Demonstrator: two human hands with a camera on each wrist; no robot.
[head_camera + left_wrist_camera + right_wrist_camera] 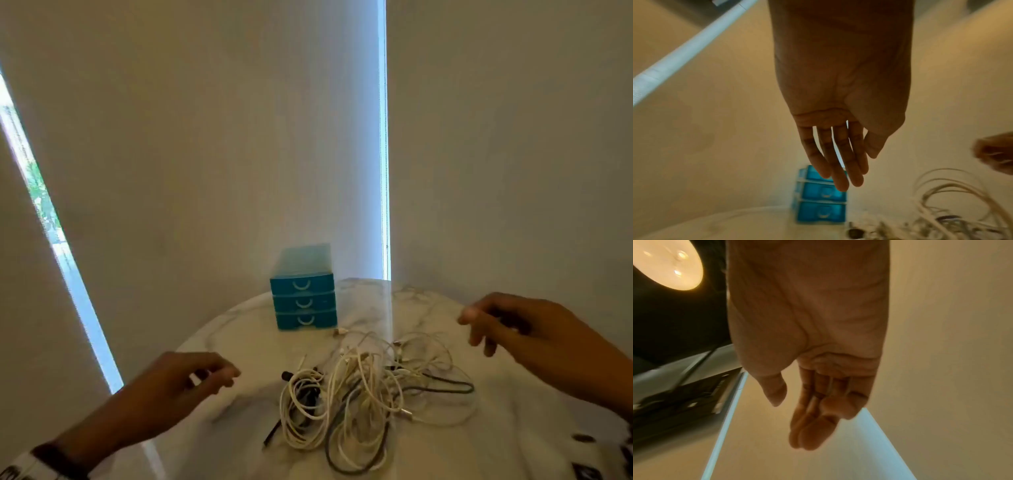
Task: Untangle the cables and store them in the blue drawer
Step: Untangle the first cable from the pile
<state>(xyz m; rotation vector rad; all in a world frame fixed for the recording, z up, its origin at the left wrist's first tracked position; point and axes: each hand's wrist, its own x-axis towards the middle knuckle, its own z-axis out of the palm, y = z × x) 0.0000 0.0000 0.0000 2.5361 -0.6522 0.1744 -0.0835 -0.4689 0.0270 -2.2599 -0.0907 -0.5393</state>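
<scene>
A tangled heap of white, grey and black cables (363,394) lies on the round marble table (239,329). Behind it stands a small blue drawer unit (303,294) with three drawers, all pushed in; the left wrist view shows the blue drawer unit (820,209) too, with blurred cables (953,203) to its right. My left hand (205,373) hovers left of the heap, empty, fingers loosely extended. My right hand (479,325) hovers above the heap's right side, fingers relaxed, holding nothing. In the wrist views both the left hand (846,164) and the right hand (797,418) are empty.
Pale roller blinds hang behind the table, with bright gaps (383,171) between them. A patterned sleeve (609,459) and a dark button-like spot (582,438) sit at the lower right. A ceiling lamp (666,264) glows in the right wrist view.
</scene>
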